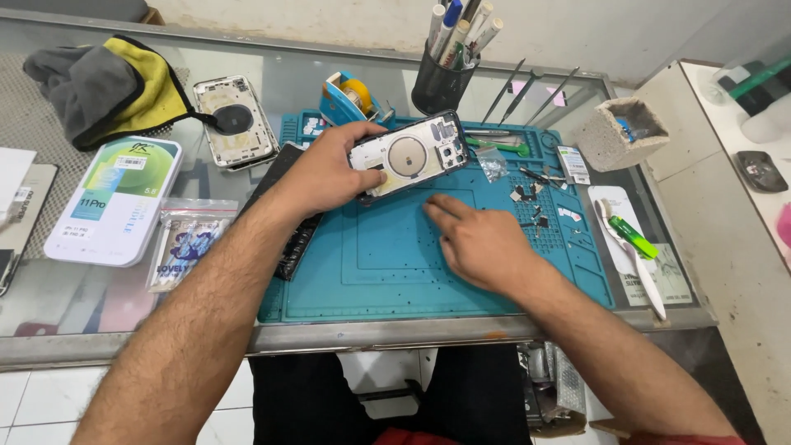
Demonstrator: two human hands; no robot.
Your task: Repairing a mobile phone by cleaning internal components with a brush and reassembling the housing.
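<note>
My left hand (pixel 325 171) grips an opened phone housing (pixel 409 155), its inner side facing up with a round coil in the middle, held tilted just above the teal repair mat (pixel 387 264). My right hand (pixel 478 241) rests palm down on the mat just below the housing, fingers pointing left and close together, holding nothing that I can see. Small screws and parts (pixel 531 198) lie on the mat to the right of that hand.
A second phone housing (pixel 235 122), a grey and yellow cloth (pixel 107 86), a white box (pixel 115 200) and a plastic bag (pixel 185 241) lie on the glass at left. A tape dispenser (pixel 350 97), pen cup (pixel 442 82), tweezers (pixel 527 92), grey block (pixel 622 132) and green tool (pixel 630 237) stand behind and right.
</note>
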